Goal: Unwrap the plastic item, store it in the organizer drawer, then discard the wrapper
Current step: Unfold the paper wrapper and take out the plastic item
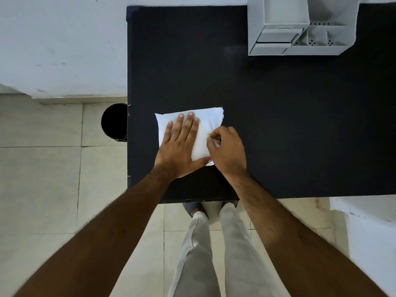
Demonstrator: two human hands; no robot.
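A white wrapped packet (209, 121) lies flat on the black table (278, 125), near its front left part. My left hand (181, 146) rests flat on top of the packet, fingers spread, pressing it down. My right hand (227, 150) is at the packet's right edge, its fingertips pinched on a bit of the white wrapper. What is inside the wrapper is hidden. The grey organizer (300, 24) with its drawers stands at the table's far right corner, well away from both hands.
A round black bin (114, 122) stands on the tiled floor just left of the table's left edge. White walls lie to the left and lower right. My legs are below the table's front edge.
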